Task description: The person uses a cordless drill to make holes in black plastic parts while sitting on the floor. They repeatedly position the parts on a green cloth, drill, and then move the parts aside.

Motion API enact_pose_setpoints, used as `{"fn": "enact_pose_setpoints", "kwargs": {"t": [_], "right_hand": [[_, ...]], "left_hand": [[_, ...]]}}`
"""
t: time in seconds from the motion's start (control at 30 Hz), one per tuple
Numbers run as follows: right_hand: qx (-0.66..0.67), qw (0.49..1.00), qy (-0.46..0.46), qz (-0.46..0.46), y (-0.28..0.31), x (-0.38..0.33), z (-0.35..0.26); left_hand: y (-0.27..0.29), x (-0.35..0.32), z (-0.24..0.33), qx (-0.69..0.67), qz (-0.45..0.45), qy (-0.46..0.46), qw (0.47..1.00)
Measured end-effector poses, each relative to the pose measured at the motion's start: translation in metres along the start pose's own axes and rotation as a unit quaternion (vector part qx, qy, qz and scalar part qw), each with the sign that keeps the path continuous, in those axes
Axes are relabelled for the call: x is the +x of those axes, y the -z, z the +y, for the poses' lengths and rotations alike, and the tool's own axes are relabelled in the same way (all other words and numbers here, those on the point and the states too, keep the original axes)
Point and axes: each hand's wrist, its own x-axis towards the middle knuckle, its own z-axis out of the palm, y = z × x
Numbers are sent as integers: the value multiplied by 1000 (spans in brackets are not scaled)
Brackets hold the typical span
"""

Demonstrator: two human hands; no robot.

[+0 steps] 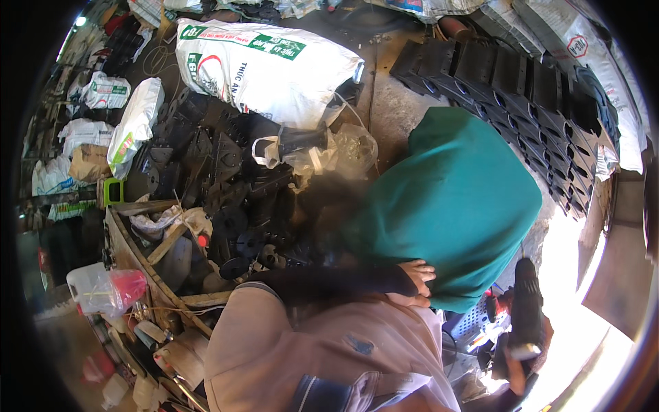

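Observation:
My left hand, at the end of a black sleeve, lies across my front. Its fingers rest against a large rounded shape covered in green fabric; what is under the cloth is hidden. At the lower right my right hand is partly hidden and blurred. It is closed around a dark cylindrical tool with a pale, shiny lower end; its exact kind does not show. Close beside the tool are a red part and a perforated light-blue basket.
Stacked black angular parts stand at the far right. Loose black parts heap up at the left, beside a wooden crate of odds and ends. A large white sack lies at the far side, near a clear plastic bag.

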Motion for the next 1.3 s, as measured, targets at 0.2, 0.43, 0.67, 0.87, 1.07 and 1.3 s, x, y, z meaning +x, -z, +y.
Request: {"fn": "enact_pose_setpoints", "kwargs": {"t": [0.2,0.43,0.67,0.87,1.07,1.3], "right_hand": [[4,966,-23,257,-101,46,35],[-204,964,-6,170,-110,47,6],[-53,980,33,188,-15,123,-33],[-36,966,138,217,24,170,-58],[-13,953,232,194,25,210,-79],[186,959,164,139,39,245,-85]], "left_hand": [[9,-47,1,-172,93,46,980],[77,-162,-209,9,757,483,441],[65,-220,-333,-50,594,722,351],[127,-199,-242,114,627,657,402],[222,-173,-98,124,715,454,518],[303,-100,0,26,598,46,800]]}}
